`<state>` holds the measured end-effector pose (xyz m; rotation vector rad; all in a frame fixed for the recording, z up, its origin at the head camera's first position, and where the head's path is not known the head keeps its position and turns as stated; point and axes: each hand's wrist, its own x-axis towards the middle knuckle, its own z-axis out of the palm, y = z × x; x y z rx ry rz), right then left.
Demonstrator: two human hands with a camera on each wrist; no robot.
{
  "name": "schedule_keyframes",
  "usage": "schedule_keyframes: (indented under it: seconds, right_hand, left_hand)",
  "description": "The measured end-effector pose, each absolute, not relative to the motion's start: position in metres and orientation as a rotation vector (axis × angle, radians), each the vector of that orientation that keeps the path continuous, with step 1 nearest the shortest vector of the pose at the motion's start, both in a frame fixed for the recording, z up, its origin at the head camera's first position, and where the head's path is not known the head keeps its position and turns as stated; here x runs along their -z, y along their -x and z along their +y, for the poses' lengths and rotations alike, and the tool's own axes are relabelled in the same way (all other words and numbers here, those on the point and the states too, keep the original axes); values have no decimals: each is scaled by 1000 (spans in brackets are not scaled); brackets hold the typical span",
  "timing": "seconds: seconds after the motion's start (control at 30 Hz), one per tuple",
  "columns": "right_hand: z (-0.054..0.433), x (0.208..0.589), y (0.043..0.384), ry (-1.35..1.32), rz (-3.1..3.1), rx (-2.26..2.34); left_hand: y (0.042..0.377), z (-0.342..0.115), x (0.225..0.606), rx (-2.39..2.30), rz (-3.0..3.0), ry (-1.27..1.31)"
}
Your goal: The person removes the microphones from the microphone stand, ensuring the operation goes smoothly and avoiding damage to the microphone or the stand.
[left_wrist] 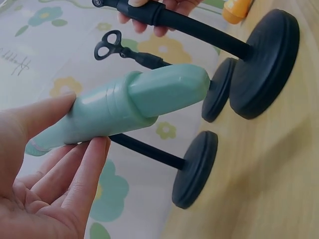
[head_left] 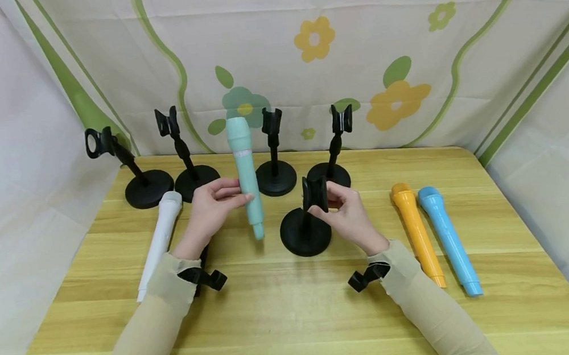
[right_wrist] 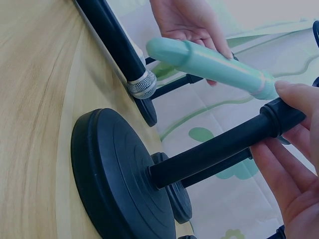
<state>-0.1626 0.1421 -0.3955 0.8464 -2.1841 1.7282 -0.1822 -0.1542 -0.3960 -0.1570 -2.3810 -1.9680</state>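
In the head view my left hand (head_left: 215, 207) pinches a mint-green microphone (head_left: 247, 175) between thumb and fingers, holding it nearly upright above the table, its narrow end down. My right hand (head_left: 346, 211) grips the clip at the top of a black microphone stand (head_left: 306, 232), whose round base is on the table. The microphone is to the left of that stand and apart from it. The left wrist view shows the microphone's narrow end (left_wrist: 172, 89) close up. Thumb and fingers of the right hand (right_wrist: 299, 149) hold the stand just under its clip in the right wrist view.
Several more black stands (head_left: 275, 178) line the table's back edge. An orange microphone (head_left: 419, 236) and a blue microphone (head_left: 450, 241) lie at the right. A white microphone (head_left: 159, 244) lies by the left forearm, along with a black microphone with a silver head (right_wrist: 143, 84). Flowered cloth (head_left: 260, 37) hangs behind.
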Motion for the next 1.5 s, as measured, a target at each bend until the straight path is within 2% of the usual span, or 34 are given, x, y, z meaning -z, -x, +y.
schedule_keyframes:
  seconds: [0.8,1.07,1.5]
  right_hand:
    - [142,396,164,-881,-2158,-1754]
    - [143,396,164,-877,-2166,-1760]
    - [142,397,163,-889,-2159,-1758]
  left_hand:
    - [156,-189,424,1934,-2720,48]
    - [152,-189,428,1743,-2872,55]
    - [153,-174,430,1687,-2949,-28]
